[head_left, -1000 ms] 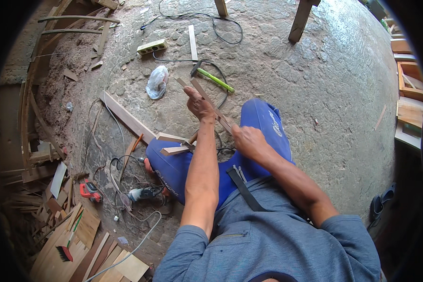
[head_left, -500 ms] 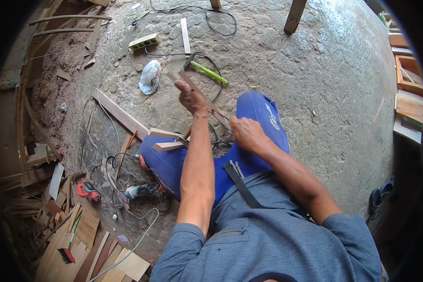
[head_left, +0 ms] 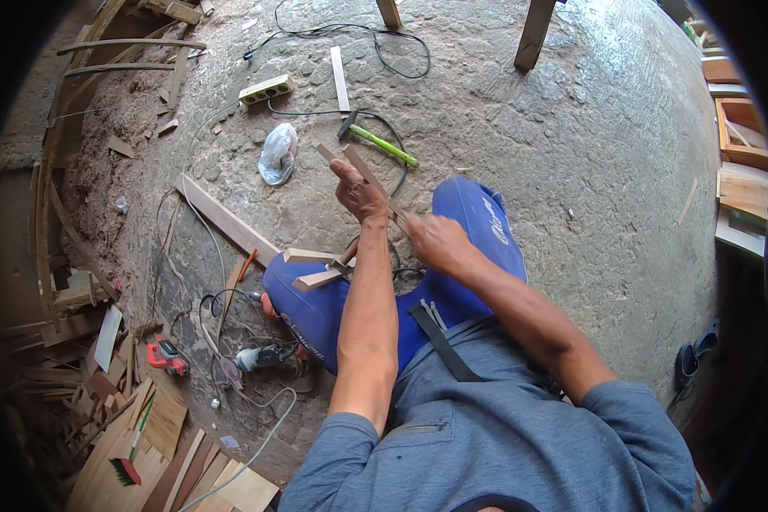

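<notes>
My left hand (head_left: pixel 360 194) is closed around thin wooden strips (head_left: pixel 358 164) angled from upper left to lower right, their tips sticking out above the fingers. My right hand (head_left: pixel 435 239), blurred, is closed at the strips' lower part; what its fingers hold is hidden. Short pale wooden pieces (head_left: pixel 314 278) rest by my blue-clad left knee (head_left: pixel 300 305), partly behind my left forearm. Just beyond my hands a green-handled hammer (head_left: pixel 380 145) lies on the rough floor, beside a white plastic bag (head_left: pixel 276 155).
A long board (head_left: pixel 222 213), a power strip (head_left: pixel 264 90) with cables, power tools (head_left: pixel 260 357) and a red tool (head_left: pixel 167 357) lie around me. Wood offcuts (head_left: pixel 128 418) pile at lower left. Wooden posts (head_left: pixel 533 38) stand ahead; wooden frames (head_left: pixel 742 128) line the right.
My right hand has moved a little up the strips toward my left hand and is now blurred. My left hand keeps its grip. The whole view has shifted slightly.
</notes>
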{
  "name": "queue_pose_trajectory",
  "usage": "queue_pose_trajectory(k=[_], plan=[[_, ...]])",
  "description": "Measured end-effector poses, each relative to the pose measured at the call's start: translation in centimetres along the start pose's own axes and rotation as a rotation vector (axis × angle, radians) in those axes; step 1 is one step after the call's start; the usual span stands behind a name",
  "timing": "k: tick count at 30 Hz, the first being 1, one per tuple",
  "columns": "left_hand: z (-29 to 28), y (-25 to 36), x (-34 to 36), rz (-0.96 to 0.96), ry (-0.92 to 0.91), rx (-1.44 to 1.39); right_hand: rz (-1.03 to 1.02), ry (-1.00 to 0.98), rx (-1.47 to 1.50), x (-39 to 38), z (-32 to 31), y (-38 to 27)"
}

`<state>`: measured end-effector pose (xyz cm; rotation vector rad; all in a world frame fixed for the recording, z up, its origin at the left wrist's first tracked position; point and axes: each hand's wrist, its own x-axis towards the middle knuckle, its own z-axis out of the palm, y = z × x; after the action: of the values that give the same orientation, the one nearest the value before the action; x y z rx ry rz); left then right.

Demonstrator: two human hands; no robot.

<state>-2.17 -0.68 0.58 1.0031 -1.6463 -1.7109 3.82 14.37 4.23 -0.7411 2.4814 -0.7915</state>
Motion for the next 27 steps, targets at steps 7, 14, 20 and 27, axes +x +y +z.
queue_pose_trajectory(k=[7, 14, 20, 27], plan=[[-0.4, -0.5, -0.1, 0.033, -0.066, 0.112, -0.027, 0.078, -0.004, -0.1, -0.4, -0.6], [-0.5, -0.3, -1.2, 0.040, -0.103, 0.106, 0.120, -0.067, -0.046, -2.7, -1.9, -0.6], [0.1, -0.5, -1.5, 0.077, -0.036, 0.118, 0.045, -0.047, -0.042, -1.6, -0.7, 0.1], [-0.5, -0.2, -1.2, 0.002, -0.112, 0.010, 0.032, 0.001, -0.040, -1.6, -0.3, -0.1]])
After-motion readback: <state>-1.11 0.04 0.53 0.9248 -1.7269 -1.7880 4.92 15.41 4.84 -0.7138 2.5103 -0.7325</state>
